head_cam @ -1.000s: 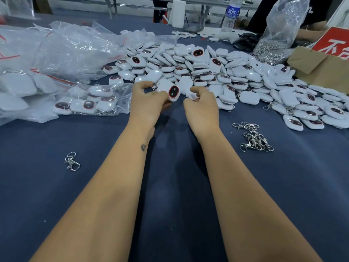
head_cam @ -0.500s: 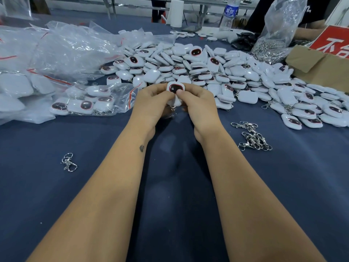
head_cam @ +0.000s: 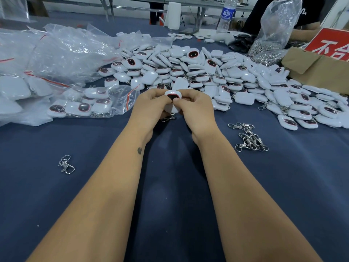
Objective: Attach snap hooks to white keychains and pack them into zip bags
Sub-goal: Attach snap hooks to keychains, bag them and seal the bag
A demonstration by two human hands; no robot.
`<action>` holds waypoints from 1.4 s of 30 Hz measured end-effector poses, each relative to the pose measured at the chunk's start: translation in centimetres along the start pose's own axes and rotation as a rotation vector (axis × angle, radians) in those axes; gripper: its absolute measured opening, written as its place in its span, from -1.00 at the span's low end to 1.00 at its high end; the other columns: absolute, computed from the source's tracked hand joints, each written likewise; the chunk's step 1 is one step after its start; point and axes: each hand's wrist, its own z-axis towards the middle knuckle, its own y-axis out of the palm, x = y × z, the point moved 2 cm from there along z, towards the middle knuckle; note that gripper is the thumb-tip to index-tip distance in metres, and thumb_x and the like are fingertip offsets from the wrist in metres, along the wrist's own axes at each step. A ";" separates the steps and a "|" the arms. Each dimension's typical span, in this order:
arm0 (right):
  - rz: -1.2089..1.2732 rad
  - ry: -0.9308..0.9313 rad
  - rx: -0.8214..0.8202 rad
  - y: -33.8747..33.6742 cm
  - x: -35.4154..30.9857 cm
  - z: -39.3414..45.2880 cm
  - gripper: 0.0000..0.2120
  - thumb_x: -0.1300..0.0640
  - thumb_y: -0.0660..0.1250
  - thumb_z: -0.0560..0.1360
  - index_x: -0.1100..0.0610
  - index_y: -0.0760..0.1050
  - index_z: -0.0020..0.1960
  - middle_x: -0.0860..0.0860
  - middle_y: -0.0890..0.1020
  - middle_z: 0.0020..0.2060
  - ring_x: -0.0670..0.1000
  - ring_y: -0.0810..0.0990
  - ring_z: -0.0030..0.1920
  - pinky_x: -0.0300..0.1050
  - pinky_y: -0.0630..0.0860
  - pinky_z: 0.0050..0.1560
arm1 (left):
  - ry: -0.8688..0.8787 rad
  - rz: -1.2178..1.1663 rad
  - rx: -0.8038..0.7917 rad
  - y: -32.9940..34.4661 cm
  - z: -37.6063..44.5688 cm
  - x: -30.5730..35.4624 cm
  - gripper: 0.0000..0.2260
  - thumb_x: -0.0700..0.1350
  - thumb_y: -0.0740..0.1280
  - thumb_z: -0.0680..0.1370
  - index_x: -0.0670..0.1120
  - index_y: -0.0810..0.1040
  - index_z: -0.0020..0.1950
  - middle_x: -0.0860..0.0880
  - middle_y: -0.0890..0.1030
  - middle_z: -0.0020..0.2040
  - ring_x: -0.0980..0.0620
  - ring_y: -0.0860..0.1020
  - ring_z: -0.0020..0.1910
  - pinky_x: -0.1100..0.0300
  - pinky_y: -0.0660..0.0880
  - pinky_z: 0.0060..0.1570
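Both hands have closed in on one white keychain (head_cam: 172, 103) since a second ago, when they were apart and the left alone held it up beside the pile; half a second ago they had already met, and the grip has changed little since. The left hand (head_cam: 151, 108) and the right hand (head_cam: 196, 108) now meet over the blue table (head_cam: 170, 186), fingers curled round the keychain, thumbs pressed near its dark window. A snap hook (head_cam: 168, 118) hangs just below the keychain, between the palms; whether it is fully attached cannot be told. Both forearms stretch straight forward from the bottom of the view and converge at the wrists.

Just behind the hands lies the big pile of keychains (head_cam: 207, 72). To the left, a zip bag (head_cam: 88, 104) holding several keychains lies open-mouthed towards the hands, with a heap of further bags (head_cam: 47, 53) behind it. A cluster of loose hooks (head_cam: 249, 138) lies near the right forearm, and a single hook (head_cam: 66, 165) lies well apart on the left. A clear sack of hooks (head_cam: 273, 35) stands at the far right beside a cardboard box (head_cam: 311, 67).
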 end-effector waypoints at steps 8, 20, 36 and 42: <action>-0.003 -0.014 -0.016 0.2 0.3 0.3 -0.80 0.33 0.31 0.52 0.11 0.63 0.03 0.04 0.68 -0.12 0.00 0.63 -0.03 -0.06 0.57 0.14 | 0.004 0.025 0.027 -0.1 0.2 -0.3 -0.80 -0.28 0.30 0.55 -0.14 0.59 0.14 -0.03 0.61 -0.21 0.08 0.57 -0.25 0.14 0.57 -0.06; 0.007 -0.007 -0.032 0.2 0.3 0.3 -0.81 0.32 0.31 0.52 0.12 0.62 0.04 0.05 0.69 -0.11 0.06 0.66 0.02 -0.02 0.58 0.17 | 0.034 0.012 0.039 -0.1 0.0 -0.2 -0.81 -0.28 0.31 0.57 -0.17 0.61 0.15 -0.06 0.65 -0.18 0.11 0.58 -0.29 0.14 0.58 -0.08; -0.034 -0.029 -0.099 0.6 0.2 0.1 -0.75 0.32 0.38 0.48 0.21 0.59 0.15 0.10 0.71 -0.08 0.11 0.68 0.01 -0.06 0.59 0.07 | 0.074 -0.110 0.068 -0.3 0.1 -0.2 -0.81 -0.29 0.35 0.56 -0.17 0.61 0.15 -0.12 0.68 -0.01 0.00 0.65 -0.08 0.07 0.62 0.03; -0.044 -0.016 -0.085 0.3 0.3 0.3 -0.79 0.33 0.32 0.47 0.15 0.60 0.06 0.03 0.67 -0.20 -0.01 0.62 -0.15 -0.14 0.54 -0.08 | 0.070 -0.099 0.041 -0.3 0.0 -0.3 -0.81 -0.28 0.35 0.57 -0.15 0.61 0.17 -0.14 0.68 0.02 -0.03 0.65 -0.05 0.09 0.62 0.02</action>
